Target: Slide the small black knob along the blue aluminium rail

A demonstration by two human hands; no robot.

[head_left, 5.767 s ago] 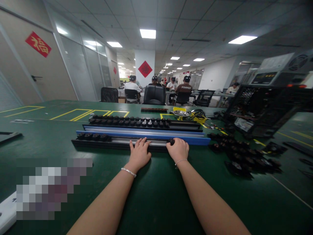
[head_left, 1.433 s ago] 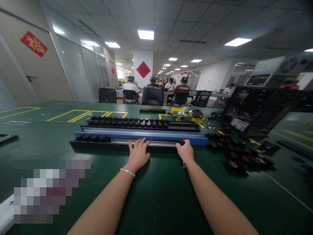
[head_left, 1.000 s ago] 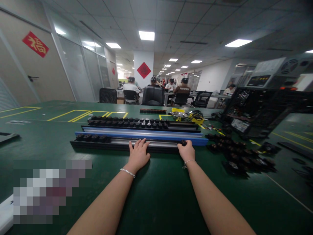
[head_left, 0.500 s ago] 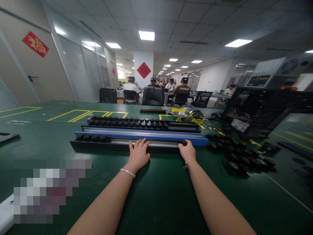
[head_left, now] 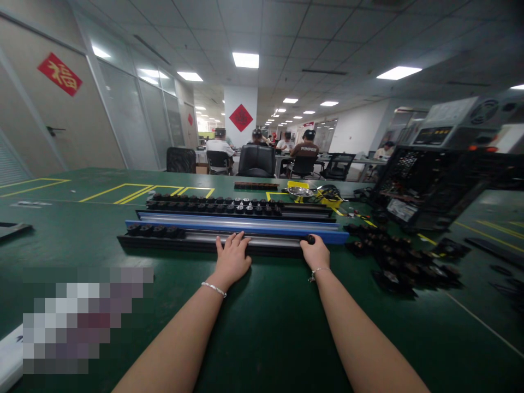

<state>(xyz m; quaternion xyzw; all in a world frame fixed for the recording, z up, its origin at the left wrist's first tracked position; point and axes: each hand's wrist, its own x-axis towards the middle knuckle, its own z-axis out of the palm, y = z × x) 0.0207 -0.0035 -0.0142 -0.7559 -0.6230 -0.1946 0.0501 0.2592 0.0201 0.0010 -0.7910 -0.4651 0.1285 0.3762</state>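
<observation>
Fingers [head_left: 234,240] of the left hand [head_left: 232,261] spread apart on a long, straight black rail [head_left: 196,249]. The right hand [head_left: 316,254] clamps a small black part [head_left: 311,239] near its right end.

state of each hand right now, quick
Left hand: open, resting on the black rail.
Right hand: closed, holding a small black part.

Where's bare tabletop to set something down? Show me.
The green table is bare between left forearm and right forearm, and between the near black rail and leftmost dark frame. Crowded: right side, with piled black parts and computer case.
</observation>
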